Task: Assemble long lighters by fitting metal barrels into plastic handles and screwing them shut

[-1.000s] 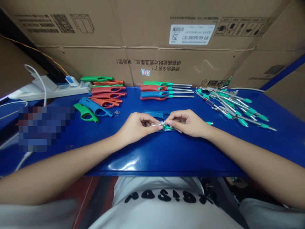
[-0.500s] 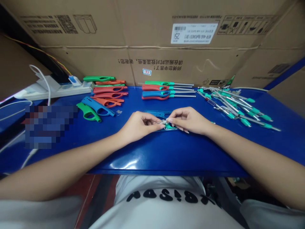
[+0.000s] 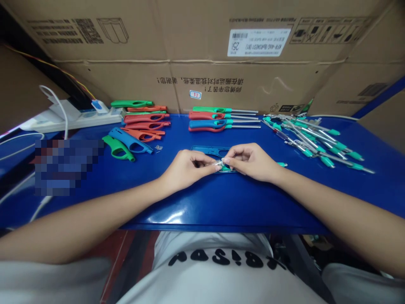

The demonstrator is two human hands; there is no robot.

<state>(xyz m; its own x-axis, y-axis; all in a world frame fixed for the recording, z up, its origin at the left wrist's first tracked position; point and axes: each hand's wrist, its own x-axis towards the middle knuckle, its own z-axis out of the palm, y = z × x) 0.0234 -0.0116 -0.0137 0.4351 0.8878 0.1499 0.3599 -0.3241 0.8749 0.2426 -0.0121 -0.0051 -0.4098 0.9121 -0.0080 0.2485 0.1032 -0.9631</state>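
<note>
Pinched between the thumb and fingers of my left hand [image 3: 186, 169] is a small clear lighter fuel tank [image 3: 217, 163]. My right hand [image 3: 251, 161] has its thumb and index finger closed on the tank's whitish end; the exact grip is partly hidden. Under and behind both hands lies a blue lighter handle shell [image 3: 205, 149] on the table. A teal lighter part shows just below the fingertips. Another teal tip [image 3: 281, 164] sticks out to the right of my right hand, the rest of it covered.
Loose lighter handle shells [image 3: 147, 126] in several colours lie at the left, near small metal pins [image 3: 158, 147]. Lighters with metal barrels [image 3: 213, 125] are lined up at the back. Teal-ended metal rods [image 3: 319, 137] are heaped at right. A power strip [image 3: 79, 120] and cardboard wall [image 3: 202, 55] stand behind.
Both hands stay in nearly the same place. My right hand's lower fingers have curled in, and more of the teal tip beside it shows.
</note>
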